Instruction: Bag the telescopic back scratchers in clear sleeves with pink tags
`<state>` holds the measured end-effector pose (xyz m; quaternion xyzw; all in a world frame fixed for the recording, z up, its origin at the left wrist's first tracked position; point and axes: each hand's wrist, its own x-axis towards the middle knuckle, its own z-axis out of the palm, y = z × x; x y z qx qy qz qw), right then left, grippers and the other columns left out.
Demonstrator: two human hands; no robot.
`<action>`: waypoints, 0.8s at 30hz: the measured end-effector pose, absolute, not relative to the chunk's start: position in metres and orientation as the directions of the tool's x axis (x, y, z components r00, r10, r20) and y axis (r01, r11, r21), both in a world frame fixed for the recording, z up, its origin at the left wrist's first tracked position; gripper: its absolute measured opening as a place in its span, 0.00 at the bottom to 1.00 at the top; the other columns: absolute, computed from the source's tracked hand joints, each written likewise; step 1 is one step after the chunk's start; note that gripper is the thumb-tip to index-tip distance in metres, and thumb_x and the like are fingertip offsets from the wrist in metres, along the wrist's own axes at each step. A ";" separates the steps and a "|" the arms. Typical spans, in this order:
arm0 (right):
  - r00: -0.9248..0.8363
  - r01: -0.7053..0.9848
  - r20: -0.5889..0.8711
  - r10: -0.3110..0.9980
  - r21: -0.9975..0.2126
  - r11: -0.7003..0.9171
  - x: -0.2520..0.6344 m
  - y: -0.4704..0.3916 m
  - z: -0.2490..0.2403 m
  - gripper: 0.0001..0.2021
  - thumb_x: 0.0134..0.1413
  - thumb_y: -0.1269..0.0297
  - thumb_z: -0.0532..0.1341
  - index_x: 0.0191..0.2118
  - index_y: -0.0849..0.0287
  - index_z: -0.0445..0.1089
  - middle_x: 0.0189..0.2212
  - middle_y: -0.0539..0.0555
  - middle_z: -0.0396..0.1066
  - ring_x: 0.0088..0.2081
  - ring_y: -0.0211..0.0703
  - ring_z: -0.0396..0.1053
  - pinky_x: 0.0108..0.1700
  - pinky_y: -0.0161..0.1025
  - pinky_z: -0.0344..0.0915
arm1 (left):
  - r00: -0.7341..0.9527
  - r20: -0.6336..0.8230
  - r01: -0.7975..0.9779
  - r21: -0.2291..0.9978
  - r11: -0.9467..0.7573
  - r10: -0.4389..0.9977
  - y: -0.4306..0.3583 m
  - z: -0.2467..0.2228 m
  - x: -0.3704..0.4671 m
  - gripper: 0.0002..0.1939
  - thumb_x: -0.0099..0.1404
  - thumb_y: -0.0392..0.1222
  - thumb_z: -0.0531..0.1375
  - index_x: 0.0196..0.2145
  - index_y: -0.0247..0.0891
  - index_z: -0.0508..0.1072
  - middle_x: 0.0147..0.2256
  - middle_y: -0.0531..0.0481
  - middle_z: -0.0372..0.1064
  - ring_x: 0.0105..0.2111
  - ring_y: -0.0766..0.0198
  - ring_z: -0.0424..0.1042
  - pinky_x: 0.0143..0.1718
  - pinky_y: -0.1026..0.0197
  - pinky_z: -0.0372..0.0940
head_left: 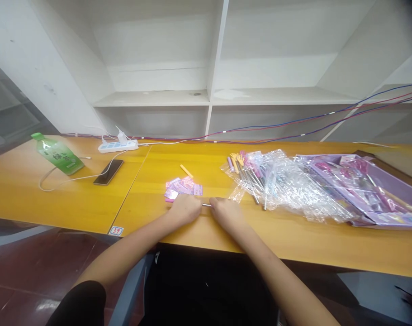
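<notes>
Both of my hands are closed around one slim back scratcher, whose metal shaft shows in the short gap between my fists. My left hand grips it on the left, and a pink end peeks out beyond that fist. On the other side my right hand has its fingers wrapped around it. Most of its length is hidden in my hands. Just behind my left hand lie overlapping pink and purple printed cards. A small yellow stick rests beyond them.
To the right are several back scratchers with hand-shaped heads, crumpled clear plastic bags and a purple box of wrapped items. On the left sit a green bottle, a phone and a power strip. Cables run along the back.
</notes>
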<state>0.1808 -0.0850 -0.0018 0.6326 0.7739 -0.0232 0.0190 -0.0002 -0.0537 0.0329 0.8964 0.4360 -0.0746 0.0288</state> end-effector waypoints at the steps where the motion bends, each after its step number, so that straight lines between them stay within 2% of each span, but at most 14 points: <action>1: -0.200 0.980 -0.059 0.978 -0.012 0.199 0.179 -0.086 0.000 0.12 0.74 0.68 0.54 0.45 0.59 0.76 0.38 0.60 0.80 0.37 0.49 0.77 0.33 0.41 0.51 | 0.610 -0.154 0.785 -0.013 -0.619 0.777 -0.054 0.033 0.002 0.16 0.74 0.36 0.53 0.43 0.32 0.83 0.38 0.32 0.82 0.41 0.43 0.83 0.43 0.48 0.72; 5: -0.231 0.973 -0.046 0.972 -0.005 0.231 0.182 -0.092 0.009 0.12 0.72 0.70 0.53 0.42 0.59 0.75 0.35 0.58 0.78 0.33 0.46 0.73 0.31 0.42 0.45 | 0.617 -0.126 0.781 -0.020 -0.624 0.777 -0.048 0.035 0.001 0.14 0.72 0.34 0.56 0.39 0.32 0.83 0.35 0.33 0.81 0.39 0.47 0.82 0.43 0.51 0.72; 7: -0.240 0.971 0.018 0.971 0.000 0.240 0.211 -0.096 0.014 0.11 0.68 0.72 0.54 0.38 0.59 0.73 0.31 0.57 0.75 0.30 0.44 0.70 0.31 0.41 0.44 | 0.600 -0.093 0.795 -0.038 -0.605 0.794 -0.036 0.043 -0.016 0.11 0.71 0.32 0.58 0.38 0.33 0.82 0.34 0.34 0.80 0.37 0.49 0.82 0.43 0.52 0.72; 9: -0.217 0.975 0.125 0.968 -0.011 0.220 0.268 -0.101 0.019 0.10 0.65 0.72 0.54 0.34 0.57 0.69 0.28 0.55 0.71 0.28 0.43 0.67 0.31 0.40 0.46 | 0.567 -0.042 0.819 -0.085 -0.568 0.823 -0.019 0.058 -0.049 0.11 0.71 0.33 0.59 0.39 0.33 0.82 0.34 0.34 0.80 0.37 0.49 0.82 0.42 0.52 0.72; 11: -0.163 0.984 0.193 0.968 -0.042 0.174 0.344 -0.108 0.022 0.09 0.60 0.71 0.54 0.29 0.55 0.63 0.24 0.53 0.66 0.26 0.42 0.64 0.32 0.39 0.49 | 0.476 -0.008 0.860 -0.202 -0.468 0.879 -0.001 0.073 -0.090 0.13 0.71 0.34 0.56 0.42 0.34 0.83 0.34 0.33 0.81 0.37 0.47 0.82 0.40 0.52 0.71; 13: -0.033 0.999 0.258 0.966 -0.020 0.039 0.416 -0.116 0.020 0.10 0.56 0.70 0.55 0.26 0.53 0.56 0.20 0.52 0.60 0.24 0.42 0.60 0.32 0.40 0.49 | 0.408 -0.024 0.869 -0.296 -0.397 0.912 0.011 0.082 -0.127 0.17 0.72 0.33 0.53 0.45 0.34 0.83 0.35 0.32 0.81 0.37 0.43 0.83 0.38 0.52 0.70; 17: -0.085 0.996 0.199 0.976 0.002 0.087 0.486 -0.133 0.008 0.11 0.59 0.64 0.52 0.26 0.53 0.51 0.21 0.53 0.58 0.24 0.43 0.58 0.32 0.42 0.50 | 0.430 -0.075 0.853 -0.292 -0.432 0.900 0.013 0.075 -0.162 0.21 0.73 0.34 0.52 0.48 0.37 0.85 0.39 0.33 0.83 0.39 0.40 0.83 0.40 0.49 0.71; 21: -0.090 0.995 0.191 0.977 0.064 0.079 0.476 -0.143 0.001 0.11 0.59 0.59 0.50 0.27 0.53 0.51 0.20 0.52 0.57 0.22 0.44 0.55 0.31 0.42 0.45 | 0.414 -0.075 0.870 -0.261 -0.418 0.907 0.007 0.059 -0.162 0.22 0.74 0.36 0.52 0.52 0.40 0.85 0.42 0.34 0.84 0.41 0.43 0.84 0.42 0.50 0.71; 24: -0.071 0.997 0.176 0.982 0.020 0.069 0.465 -0.146 -0.001 0.11 0.58 0.57 0.50 0.26 0.52 0.52 0.20 0.52 0.59 0.22 0.45 0.58 0.30 0.41 0.46 | 0.408 -0.139 0.855 -0.288 -0.431 0.902 0.003 0.057 -0.164 0.22 0.75 0.36 0.52 0.54 0.40 0.84 0.43 0.35 0.84 0.40 0.44 0.84 0.42 0.52 0.71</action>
